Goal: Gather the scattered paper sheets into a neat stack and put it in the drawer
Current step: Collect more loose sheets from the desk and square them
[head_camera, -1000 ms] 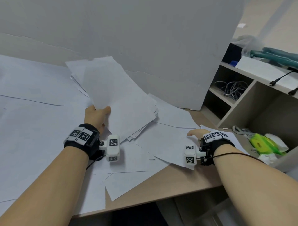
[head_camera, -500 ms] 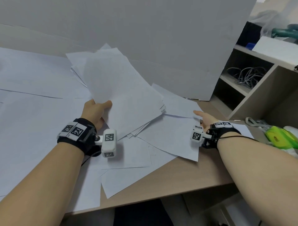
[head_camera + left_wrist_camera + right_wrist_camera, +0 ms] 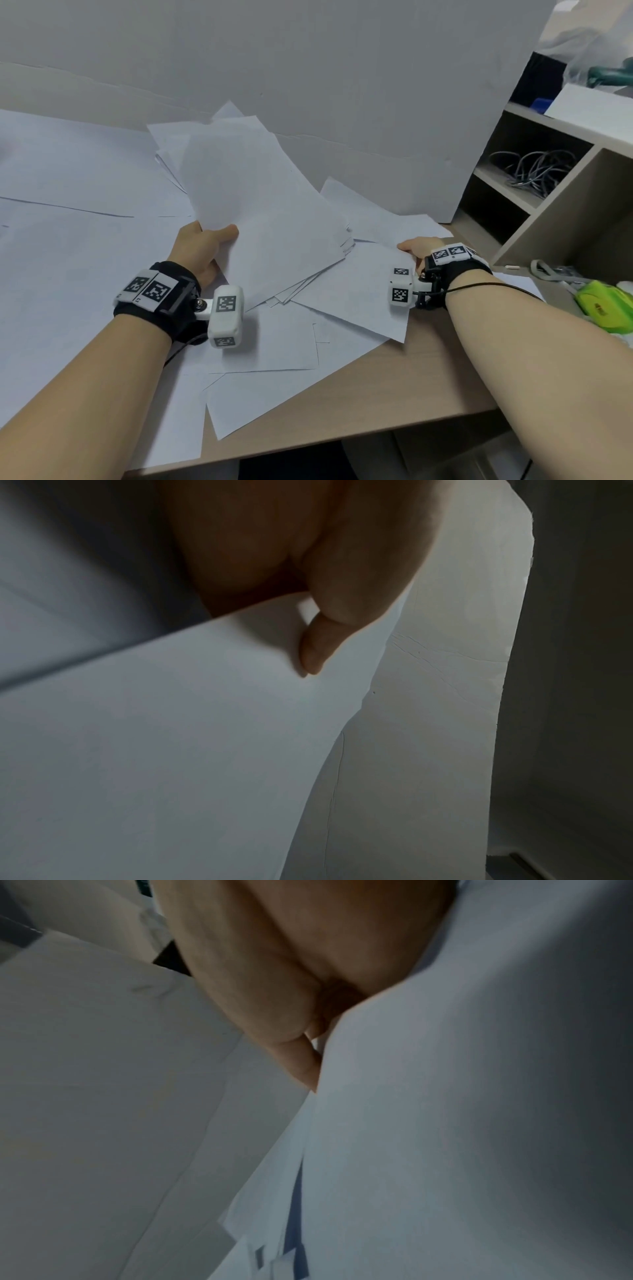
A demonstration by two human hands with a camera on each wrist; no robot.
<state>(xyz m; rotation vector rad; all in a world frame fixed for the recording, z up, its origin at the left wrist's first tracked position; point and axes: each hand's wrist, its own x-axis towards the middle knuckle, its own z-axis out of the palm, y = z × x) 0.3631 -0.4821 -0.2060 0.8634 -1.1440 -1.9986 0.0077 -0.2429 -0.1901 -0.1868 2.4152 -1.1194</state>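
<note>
Left hand [image 3: 202,248] grip pinching raised paper stack [image 3: 260,219], right hand [image 3: 416,248] thumb pinching a desk sheet [image 3: 356,294]

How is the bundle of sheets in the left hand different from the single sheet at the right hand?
The bundle of sheets is several fanned sheets, raised and tilted off the desk; the single sheet is one sheet, lying almost flat. The left hand pinches the bundle at its edge with the thumb on top; the right hand takes the single sheet at its far edge. Both are plain white paper.
</note>
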